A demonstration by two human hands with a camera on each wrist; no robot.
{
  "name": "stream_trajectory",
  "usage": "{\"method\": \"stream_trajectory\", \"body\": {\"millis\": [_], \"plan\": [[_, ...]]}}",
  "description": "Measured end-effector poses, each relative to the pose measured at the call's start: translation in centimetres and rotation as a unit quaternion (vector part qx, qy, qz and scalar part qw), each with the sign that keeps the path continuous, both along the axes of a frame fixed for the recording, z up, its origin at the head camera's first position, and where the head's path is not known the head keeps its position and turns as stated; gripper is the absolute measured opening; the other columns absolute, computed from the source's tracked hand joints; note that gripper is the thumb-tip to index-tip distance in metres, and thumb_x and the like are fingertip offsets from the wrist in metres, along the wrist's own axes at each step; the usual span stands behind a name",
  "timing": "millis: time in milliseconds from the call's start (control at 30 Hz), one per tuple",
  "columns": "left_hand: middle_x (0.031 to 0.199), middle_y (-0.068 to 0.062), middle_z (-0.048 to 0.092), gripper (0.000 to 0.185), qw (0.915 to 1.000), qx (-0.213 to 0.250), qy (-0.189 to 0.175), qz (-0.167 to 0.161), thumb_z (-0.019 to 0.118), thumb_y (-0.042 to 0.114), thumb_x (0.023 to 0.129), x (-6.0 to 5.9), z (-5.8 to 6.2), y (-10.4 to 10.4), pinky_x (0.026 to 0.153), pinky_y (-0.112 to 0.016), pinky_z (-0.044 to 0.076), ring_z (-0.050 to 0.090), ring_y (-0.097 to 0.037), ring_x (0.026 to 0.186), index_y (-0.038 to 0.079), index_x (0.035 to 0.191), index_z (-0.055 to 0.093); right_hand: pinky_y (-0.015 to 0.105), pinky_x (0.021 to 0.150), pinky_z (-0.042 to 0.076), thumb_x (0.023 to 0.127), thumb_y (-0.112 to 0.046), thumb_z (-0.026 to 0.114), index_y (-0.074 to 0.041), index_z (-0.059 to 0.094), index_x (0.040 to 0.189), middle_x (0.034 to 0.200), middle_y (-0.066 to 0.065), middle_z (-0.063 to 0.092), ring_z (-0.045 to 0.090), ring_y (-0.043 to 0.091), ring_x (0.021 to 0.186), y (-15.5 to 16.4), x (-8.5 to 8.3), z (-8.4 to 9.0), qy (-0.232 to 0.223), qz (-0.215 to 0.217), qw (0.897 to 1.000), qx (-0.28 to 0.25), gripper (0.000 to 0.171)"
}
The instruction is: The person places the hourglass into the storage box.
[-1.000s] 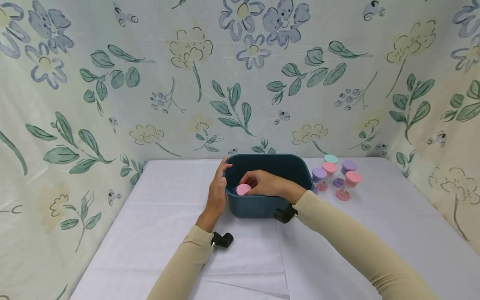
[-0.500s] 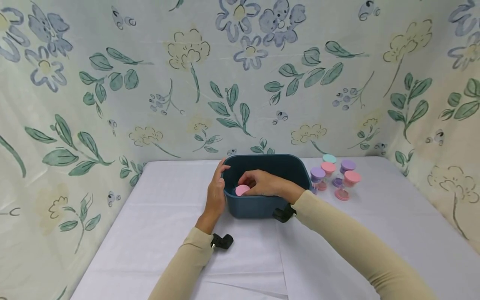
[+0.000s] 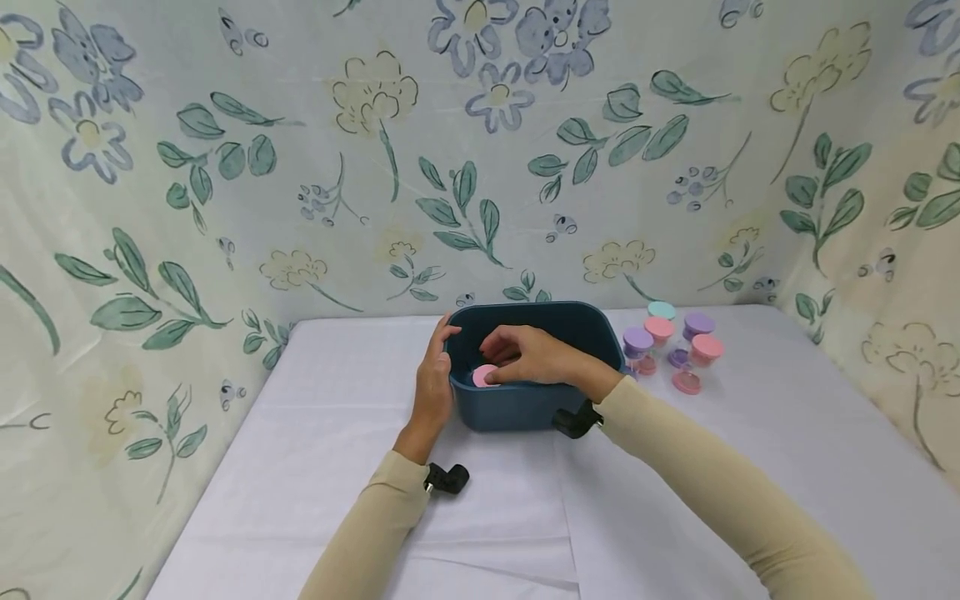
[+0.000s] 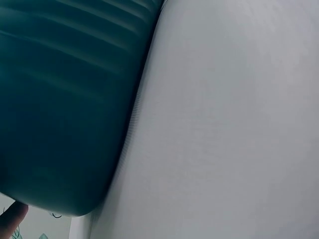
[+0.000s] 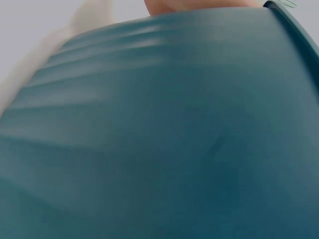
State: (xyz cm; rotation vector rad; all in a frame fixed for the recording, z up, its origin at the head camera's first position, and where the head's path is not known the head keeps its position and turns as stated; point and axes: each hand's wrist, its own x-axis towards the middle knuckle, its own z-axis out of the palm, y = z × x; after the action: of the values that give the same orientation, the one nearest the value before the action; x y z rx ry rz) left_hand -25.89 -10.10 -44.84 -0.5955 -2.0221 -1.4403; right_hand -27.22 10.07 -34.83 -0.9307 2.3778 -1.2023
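My right hand [image 3: 536, 357] reaches over the near rim into a dark blue rectangular bin [image 3: 517, 410]. Its thumb touches the round pink end of a sand timer [image 3: 482, 376] at the bin's left side, while the bent fingers stand apart from it. The timer's lower part is hidden. My left hand [image 3: 433, 390] rests along the bin's left wall, fingers extended toward the rim. In the left wrist view, one fingertip [image 4: 16, 215] shows beside the bin's corner. The bin's outer wall [image 5: 164, 124] fills most of the right wrist view.
Right of the bin, several sand timers stand on the white cloth [image 3: 337, 467]: a pink one [image 3: 706, 350], a purple one [image 3: 638, 342], and a teal-topped one [image 3: 662, 311] farther back. A floral curtain [image 3: 420, 150] hangs behind and along both sides.
My right fingers have lifted and spread away from the pink sand timer, which stays at the bin's left side. My left hand stays against the bin.
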Motion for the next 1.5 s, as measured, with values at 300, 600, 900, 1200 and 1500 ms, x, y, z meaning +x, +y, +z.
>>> {"method": "stream_trajectory", "body": {"millis": [300, 600, 900, 1200, 1500], "plan": [[0.156, -0.006, 0.03, 0.052, 0.9998, -0.011, -0.017, 0.008, 0.02, 0.036, 0.101, 0.3, -0.1, 0.0, 0.111, -0.055, 0.027, 0.023, -0.018, 0.144, 0.009, 0.14, 0.041, 0.04, 0.096, 0.049, 0.082, -0.02, 0.076, 0.001, 0.056, 0.124, 0.122, 0.016, 0.06, 0.06, 0.028, 0.112, 2.4, 0.3, 0.8, 0.031, -0.023, 0.999, -0.038, 0.051], [0.155, -0.008, 0.031, 0.058, 1.0, -0.003, -0.004, 0.006, 0.02, 0.045, 0.101, 0.1, 0.0, -0.1, 0.111, -0.057, 0.026, 0.023, -0.021, 0.144, 0.01, 0.142, 0.04, 0.038, 0.097, 0.048, 0.083, -0.021, 0.075, 0.002, 0.056, 0.125, 0.127, 0.02, 0.057, 0.057, 0.034, 0.116, 5.1, 1.1, 2.0, 0.025, -0.053, 0.996, -0.064, 0.051], [0.154, -0.006, 0.033, 0.057, 0.9999, -0.006, -0.006, 0.009, 0.021, 0.041, 0.101, -0.3, 0.2, -0.1, 0.11, -0.056, 0.027, 0.023, -0.019, 0.144, 0.009, 0.146, 0.036, 0.04, 0.098, 0.047, 0.085, -0.026, 0.074, -0.002, 0.054, 0.13, 0.131, 0.016, 0.057, 0.055, 0.032, 0.12, 7.1, 2.1, 2.2, 0.028, -0.082, 0.995, -0.05, 0.055], [0.15, -0.006, 0.039, 0.055, 0.9999, -0.008, -0.007, 0.004, 0.025, 0.028, 0.099, -0.2, 0.1, 0.1, 0.11, -0.056, 0.028, 0.025, -0.019, 0.144, 0.008, 0.15, 0.029, 0.032, 0.093, 0.05, 0.086, -0.029, 0.073, -0.004, 0.055, 0.131, 0.13, 0.016, 0.058, 0.056, 0.033, 0.12, 9.6, 3.0, 1.8, 0.041, -0.12, 0.991, -0.035, 0.055], [0.153, -0.011, 0.035, 0.058, 0.9999, -0.012, 0.003, 0.005, 0.021, 0.04, 0.101, -0.3, 0.2, 0.0, 0.11, -0.055, 0.029, 0.024, -0.018, 0.144, 0.005, 0.146, 0.035, 0.018, 0.086, 0.049, 0.087, -0.032, 0.071, -0.007, 0.055, 0.131, 0.13, 0.013, 0.058, 0.056, 0.029, 0.119, 11.7, 3.6, 2.2, 0.064, -0.138, 0.988, -0.023, 0.053]]}}
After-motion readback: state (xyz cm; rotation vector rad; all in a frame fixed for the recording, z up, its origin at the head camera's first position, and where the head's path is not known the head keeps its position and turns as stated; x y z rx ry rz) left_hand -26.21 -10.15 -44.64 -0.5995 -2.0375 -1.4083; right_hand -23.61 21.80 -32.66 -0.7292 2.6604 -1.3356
